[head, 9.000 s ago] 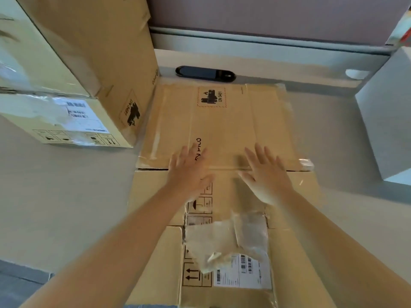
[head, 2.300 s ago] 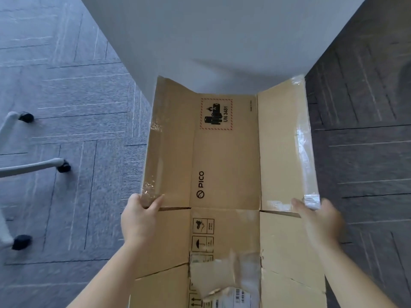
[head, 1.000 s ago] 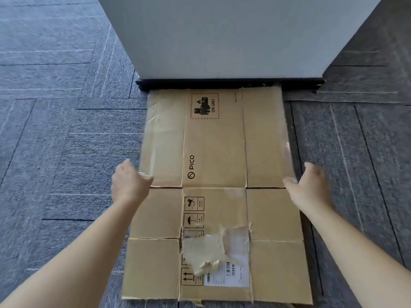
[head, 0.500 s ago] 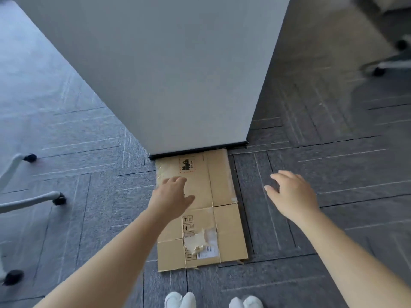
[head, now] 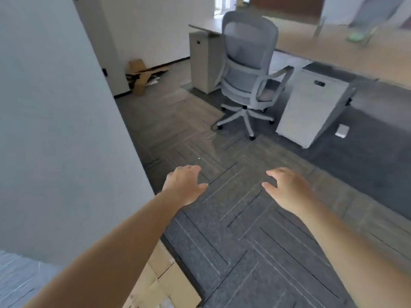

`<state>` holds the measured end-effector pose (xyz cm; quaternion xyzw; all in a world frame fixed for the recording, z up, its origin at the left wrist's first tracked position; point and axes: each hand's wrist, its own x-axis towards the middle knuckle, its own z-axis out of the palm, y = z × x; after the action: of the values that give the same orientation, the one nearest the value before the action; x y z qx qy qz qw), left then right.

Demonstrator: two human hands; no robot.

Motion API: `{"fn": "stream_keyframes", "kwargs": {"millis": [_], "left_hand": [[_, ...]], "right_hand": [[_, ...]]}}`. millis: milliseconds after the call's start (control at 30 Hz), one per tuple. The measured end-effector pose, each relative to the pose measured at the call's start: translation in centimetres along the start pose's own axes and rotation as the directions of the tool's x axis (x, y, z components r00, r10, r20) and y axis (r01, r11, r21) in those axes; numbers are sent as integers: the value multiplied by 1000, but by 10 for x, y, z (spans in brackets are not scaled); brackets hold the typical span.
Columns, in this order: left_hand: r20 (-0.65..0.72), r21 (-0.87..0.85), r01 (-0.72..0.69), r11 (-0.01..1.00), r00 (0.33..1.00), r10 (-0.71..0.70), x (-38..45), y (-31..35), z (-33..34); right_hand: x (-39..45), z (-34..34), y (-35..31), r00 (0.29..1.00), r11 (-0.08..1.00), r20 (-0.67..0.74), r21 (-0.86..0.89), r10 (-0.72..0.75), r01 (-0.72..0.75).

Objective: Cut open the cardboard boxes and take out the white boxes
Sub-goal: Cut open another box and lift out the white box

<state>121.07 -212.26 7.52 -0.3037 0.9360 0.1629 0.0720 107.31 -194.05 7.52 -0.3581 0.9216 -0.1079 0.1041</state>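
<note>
Both hands are out in front over the carpet floor (head: 233, 252), empty. Left hand (head: 185, 185) has its fingers loosely spread and relaxed, gripping nothing; right hand (head: 289, 187) likewise, palm down, fingers slack. Flattened cardboard box (head: 162, 283) lies on the floor below and behind the left hand, partly hidden under the left forearm, up against the foot of a grey partition panel (head: 55, 130) that fills the side left of the left hand. Judgement: this box looks finished with, emptied and laid flat. No white boxes and no cutting tool are in view, so how many remain cannot be told. Ahead of the hands, well apart: a grey office chair (head: 249, 70), a white drawer cabinet (head: 309, 107) to its right under a table (head: 333, 50), and a heap of other cardboard scraps (head: 142, 76) by the far wall. Likely remaining: return to the table for any unopened boxes.
</note>
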Motion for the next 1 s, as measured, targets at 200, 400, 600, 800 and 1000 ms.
{"fn": "stream_keyframes", "kwargs": {"millis": [200, 400, 600, 800, 1000], "left_hand": [[48, 54, -392, 918, 920, 390, -14, 140, -17], [106, 56, -694, 718, 719, 687, -64, 286, 0], [178, 56, -898, 436, 439, 881, -124, 430, 39], [210, 13, -954, 299, 295, 932, -181, 577, 93], [228, 3, -981, 195, 190, 955, -219, 709, 141]], "right_hand": [[-114, -62, 92, 920, 933, -156, 48, 360, -357], [-250, -105, 168, 686, 734, -277, 135, 673, -666], [-367, -132, 248, 456, 535, -315, 239, 832, -810], [-447, -159, 349, 308, 404, -331, 275, 892, -873], [-502, -189, 450, 245, 344, -329, 287, 912, -894]]}}
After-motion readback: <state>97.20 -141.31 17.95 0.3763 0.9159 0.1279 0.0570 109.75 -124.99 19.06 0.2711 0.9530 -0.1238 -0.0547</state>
